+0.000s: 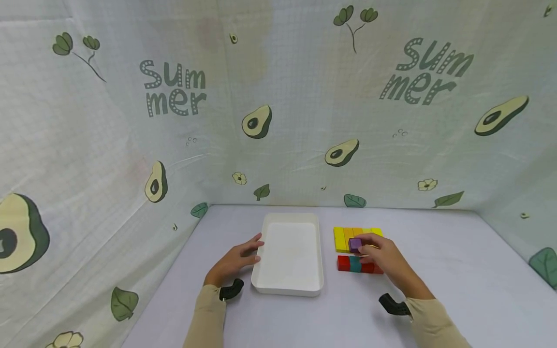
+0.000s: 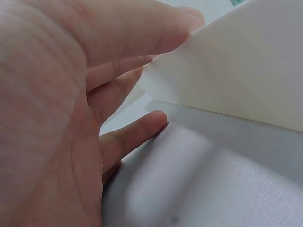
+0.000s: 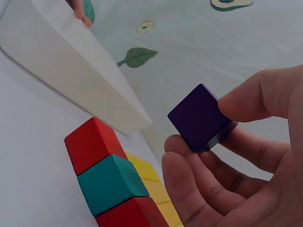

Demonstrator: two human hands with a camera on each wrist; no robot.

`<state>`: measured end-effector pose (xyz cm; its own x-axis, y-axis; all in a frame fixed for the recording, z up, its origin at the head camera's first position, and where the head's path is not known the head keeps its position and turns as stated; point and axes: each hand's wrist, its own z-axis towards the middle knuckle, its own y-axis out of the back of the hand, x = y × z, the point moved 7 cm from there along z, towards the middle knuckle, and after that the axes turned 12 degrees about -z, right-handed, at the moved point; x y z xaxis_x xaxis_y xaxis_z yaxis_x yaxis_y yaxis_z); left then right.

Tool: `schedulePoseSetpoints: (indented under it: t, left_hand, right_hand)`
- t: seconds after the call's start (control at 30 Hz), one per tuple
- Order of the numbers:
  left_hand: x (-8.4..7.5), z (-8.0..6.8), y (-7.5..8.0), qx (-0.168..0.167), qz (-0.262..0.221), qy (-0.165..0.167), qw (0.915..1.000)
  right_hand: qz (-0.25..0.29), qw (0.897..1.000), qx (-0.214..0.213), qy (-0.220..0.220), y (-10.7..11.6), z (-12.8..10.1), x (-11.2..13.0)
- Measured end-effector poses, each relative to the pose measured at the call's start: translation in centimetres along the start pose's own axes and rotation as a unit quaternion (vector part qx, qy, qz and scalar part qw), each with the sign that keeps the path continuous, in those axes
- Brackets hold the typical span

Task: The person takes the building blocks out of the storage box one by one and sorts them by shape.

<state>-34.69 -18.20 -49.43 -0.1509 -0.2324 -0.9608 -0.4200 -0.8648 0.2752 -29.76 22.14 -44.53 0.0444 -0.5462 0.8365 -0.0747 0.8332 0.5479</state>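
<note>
My right hand (image 1: 375, 251) pinches a purple cube (image 1: 355, 244) (image 3: 199, 117) between thumb and fingers, lifted just above a row of yellow and orange blocks (image 1: 345, 238). In front of that row lies a row of red blocks with one teal block (image 1: 355, 264) (image 3: 111, 183) among them. A white rectangular tray (image 1: 319, 270) (image 3: 61, 61) stands to the left of the blocks with nothing in it. My left hand (image 1: 237, 258) rests with straight fingers against the tray's left wall (image 2: 227, 66).
The blocks and tray sit on a pale grey tabletop (image 1: 435, 270). Cloth walls printed with avocados and "Summer" (image 1: 278, 96) close in the back and both sides. Black wrist mounts show at both sleeves.
</note>
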Motion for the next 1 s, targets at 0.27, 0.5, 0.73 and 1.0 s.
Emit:
schedulePoseSetpoints:
  t: [0.27,0.5,0.73,1.0]
  left_hand:
    - [0.1,0.0,0.2,0.007,-0.008,-0.003,0.9999]
    - [0.3,0.2,0.2,0.007,-0.015,0.0,0.9999]
    - [0.4,0.2,0.3,0.008,-0.024,0.001,0.9997]
    - [0.2,0.2,0.2,0.011,-0.026,0.002,0.9996]
  right_hand:
    - [0.0,1.0,0.0,-0.016,0.6,-0.4,-1.0]
    - [-0.015,0.999,-0.007,-0.03,1.9,-0.7,-1.8]
    - [-0.023,0.999,-0.009,-0.04,2.5,-0.9,-2.7]
    - [-0.043,0.997,-0.002,-0.058,3.6,-1.3,-3.9]
